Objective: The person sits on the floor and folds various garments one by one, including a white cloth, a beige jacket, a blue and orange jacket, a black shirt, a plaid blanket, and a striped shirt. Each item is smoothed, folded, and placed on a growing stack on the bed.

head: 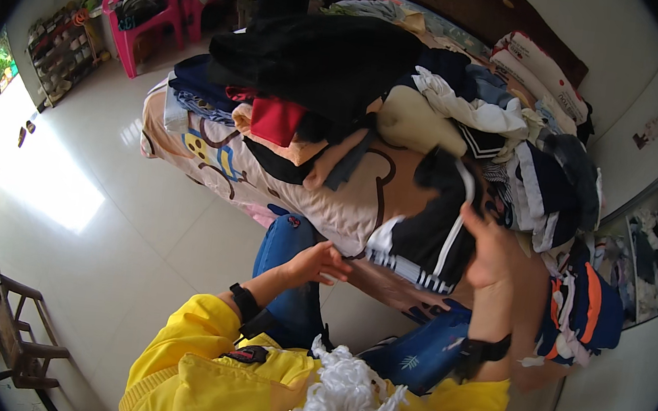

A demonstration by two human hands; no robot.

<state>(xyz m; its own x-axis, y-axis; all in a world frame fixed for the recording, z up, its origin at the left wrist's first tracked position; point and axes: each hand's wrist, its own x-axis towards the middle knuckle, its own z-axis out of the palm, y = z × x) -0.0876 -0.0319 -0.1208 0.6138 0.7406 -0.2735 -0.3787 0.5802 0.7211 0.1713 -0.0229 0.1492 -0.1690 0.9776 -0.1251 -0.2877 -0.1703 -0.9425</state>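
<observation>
My right hand point(489, 254) grips a black garment with white stripes point(423, 234) by its right side. The garment hangs over the front edge of the bed point(327, 217) and is slightly blurred. White bands and lettering run along its lower hem. To its left, my left hand point(320, 263) is held above my knee with fingers apart and nothing in them. Behind the garment lies a blurred cream cloth item point(417, 121). A stack of folded clothes point(281, 121), with red, peach and black pieces, sits on the bed to the left.
A large black garment point(315, 58) tops the stack. Mixed clothes point(539, 181) are heaped at the bed's right, with navy and orange clothing point(588, 305) at the corner. A pink plastic chair point(155, 18) and shoe rack point(63, 56) stand far left. A wooden chair point(16, 334) is lower left.
</observation>
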